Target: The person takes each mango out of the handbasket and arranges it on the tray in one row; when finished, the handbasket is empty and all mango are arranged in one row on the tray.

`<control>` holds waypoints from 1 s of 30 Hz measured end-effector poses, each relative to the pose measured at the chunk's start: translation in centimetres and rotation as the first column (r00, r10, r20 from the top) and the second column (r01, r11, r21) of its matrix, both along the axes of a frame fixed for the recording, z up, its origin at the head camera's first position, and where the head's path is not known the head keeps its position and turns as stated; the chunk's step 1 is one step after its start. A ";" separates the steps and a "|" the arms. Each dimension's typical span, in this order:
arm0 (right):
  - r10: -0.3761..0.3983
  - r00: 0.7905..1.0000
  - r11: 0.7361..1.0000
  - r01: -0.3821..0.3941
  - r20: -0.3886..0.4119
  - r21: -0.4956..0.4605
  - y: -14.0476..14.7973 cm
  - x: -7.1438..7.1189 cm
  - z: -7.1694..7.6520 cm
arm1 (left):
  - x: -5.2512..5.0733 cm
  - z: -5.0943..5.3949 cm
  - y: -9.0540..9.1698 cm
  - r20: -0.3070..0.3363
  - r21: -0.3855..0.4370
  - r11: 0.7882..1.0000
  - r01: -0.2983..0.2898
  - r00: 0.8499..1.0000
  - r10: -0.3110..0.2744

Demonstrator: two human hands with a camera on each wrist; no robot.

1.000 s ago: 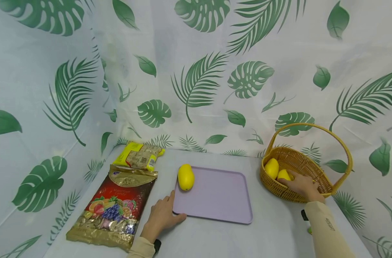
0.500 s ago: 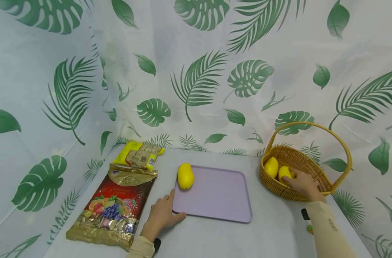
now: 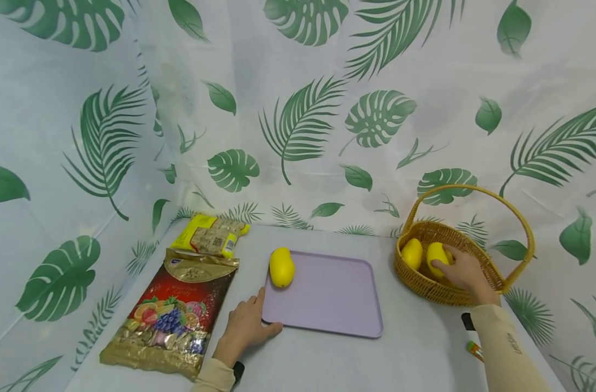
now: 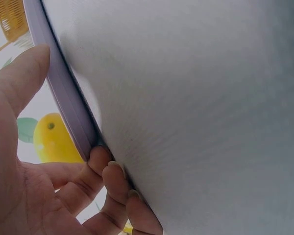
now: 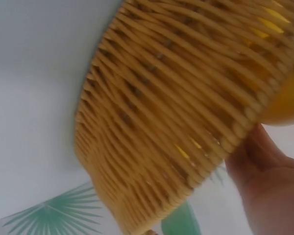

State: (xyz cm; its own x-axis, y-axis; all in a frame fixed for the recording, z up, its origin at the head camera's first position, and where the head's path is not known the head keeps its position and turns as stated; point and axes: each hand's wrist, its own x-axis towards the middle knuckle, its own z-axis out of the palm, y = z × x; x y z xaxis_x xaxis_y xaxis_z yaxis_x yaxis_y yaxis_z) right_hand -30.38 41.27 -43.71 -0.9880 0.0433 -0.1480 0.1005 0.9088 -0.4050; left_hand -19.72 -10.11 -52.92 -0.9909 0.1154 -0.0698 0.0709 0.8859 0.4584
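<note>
My right hand (image 3: 467, 271) reaches into the wicker basket (image 3: 427, 294) and grips a yellow mango (image 3: 436, 258) by its right side. A second mango (image 3: 412, 253) lies to its left in the basket. In the right wrist view the woven wall (image 5: 161, 112) hides most of the held fruit and part of the hand. My left hand (image 3: 246, 329) rests at the near left corner of a lilac tray (image 3: 332, 294). The left wrist view has its thumb (image 4: 36, 63) against the tray's rim and its fingertips beside the corner. Another mango (image 3: 281, 268) lies on the tray's left end.
Left of the tray lies a large red and gold candy bag (image 3: 172, 321), with a yellow packet (image 3: 211, 237) behind it. The basket's tall handle (image 3: 474, 189) arches over its opening. A small green and orange item (image 3: 474, 350) lies beside my right sleeve. Leaf-patterned cloth walls (image 3: 308, 207) border the table.
The gripped mango has shifted slightly up and tilted more upright in the basket, my right hand moving a little right with it. My left hand and the tray stay in place.
</note>
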 end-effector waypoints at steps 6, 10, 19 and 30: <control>0.012 0.998 1.000 -0.012 -0.068 -0.002 -0.8 0.2 0.8 | 0.0 -0.1 0.0 0.002 0.006 1.000 -0.002 1.000 0.002; 0.030 0.992 1.000 -0.029 -0.122 0.006 -1.5 0.3 1.3 | -0.1 -0.1 0.0 0.008 0.007 1.000 -0.005 1.000 0.005; 0.071 0.982 0.997 -0.075 -0.175 -0.014 -3.6 0.8 2.0 | -0.1 -0.1 0.0 0.007 0.017 1.000 -0.004 1.000 0.004; 0.136 0.962 0.987 -0.153 -0.238 -0.057 -7.7 1.6 1.6 | 0.0 -0.1 0.0 0.001 0.015 1.000 0.002 1.000 -0.002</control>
State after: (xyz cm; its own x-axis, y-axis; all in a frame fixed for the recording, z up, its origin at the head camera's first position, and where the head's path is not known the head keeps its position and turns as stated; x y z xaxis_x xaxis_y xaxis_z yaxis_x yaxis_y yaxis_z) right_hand -28.78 33.55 -42.10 -0.9904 -0.1049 0.0896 -0.1348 0.8733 -0.4681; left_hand -19.70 -10.11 -52.99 -0.9905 0.1185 -0.0694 0.0721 0.8788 0.4717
